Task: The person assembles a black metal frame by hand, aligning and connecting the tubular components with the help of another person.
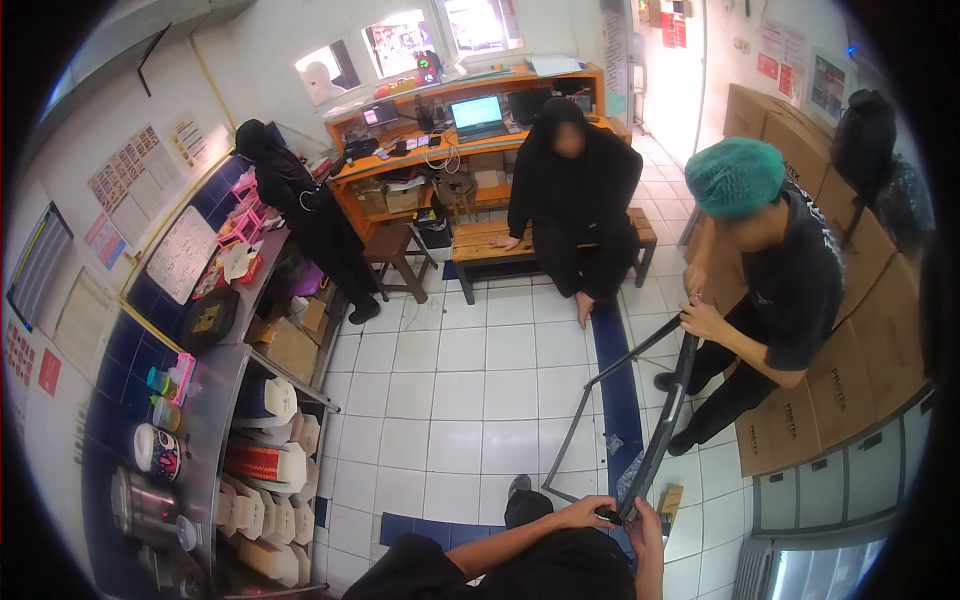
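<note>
I hold the near end of a long dark metal frame (662, 425) that slants over the white tiled floor. My left hand (583, 513) is closed around its lower end, and my right hand (646, 527) grips it from the other side. A thinner bar (566, 432) of the same frame angles out to the left. At the far end a co-worker in a green hair net and black shirt (790, 275) holds the top of the frame with both hands (698, 315).
Stacked cardboard boxes (880, 330) line the right wall. A steel counter (215, 400) with stacked cups and containers runs along the left. A person in black sits on a wooden bench (480, 240); another stands at the counter (310, 215). A stool (392, 250) stands near a wooden desk.
</note>
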`<state>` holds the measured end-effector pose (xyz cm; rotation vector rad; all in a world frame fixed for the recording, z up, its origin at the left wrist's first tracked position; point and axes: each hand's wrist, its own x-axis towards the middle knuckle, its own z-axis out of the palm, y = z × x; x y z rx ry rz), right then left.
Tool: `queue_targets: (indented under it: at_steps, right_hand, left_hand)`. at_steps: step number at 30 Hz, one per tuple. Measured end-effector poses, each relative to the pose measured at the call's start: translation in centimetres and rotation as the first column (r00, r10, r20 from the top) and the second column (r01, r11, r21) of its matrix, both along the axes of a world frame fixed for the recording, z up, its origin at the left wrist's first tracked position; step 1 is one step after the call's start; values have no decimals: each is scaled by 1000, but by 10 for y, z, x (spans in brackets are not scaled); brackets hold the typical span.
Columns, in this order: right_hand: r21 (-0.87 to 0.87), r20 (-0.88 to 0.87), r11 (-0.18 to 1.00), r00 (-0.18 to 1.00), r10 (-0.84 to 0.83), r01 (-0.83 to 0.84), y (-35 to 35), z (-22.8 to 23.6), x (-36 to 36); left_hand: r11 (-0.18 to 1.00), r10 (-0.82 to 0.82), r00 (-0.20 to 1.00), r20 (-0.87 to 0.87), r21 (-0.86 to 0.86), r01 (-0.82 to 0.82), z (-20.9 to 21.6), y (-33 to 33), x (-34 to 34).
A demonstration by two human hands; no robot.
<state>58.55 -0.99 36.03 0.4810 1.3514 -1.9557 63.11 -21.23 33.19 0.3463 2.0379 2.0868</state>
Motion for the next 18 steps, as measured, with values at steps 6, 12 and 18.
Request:
queue_targets:
  at_steps: [6, 12, 18]
  right_hand:
    - [-61, -38, 997, 999, -38, 36, -2, -4, -4]
    - [-12, 25, 1000, 999, -22, 22, 4, 7, -2]
    - [-33, 33, 995, 996, -89, 90, -1, 18, 5]
  left_hand:
    - [999, -43, 999, -29, 14, 43, 2, 1, -5]
    - [999, 11, 993, 117, -32, -8, 7, 3, 2]
    - [996, 11, 992, 123, -84, -1, 9, 5, 0]
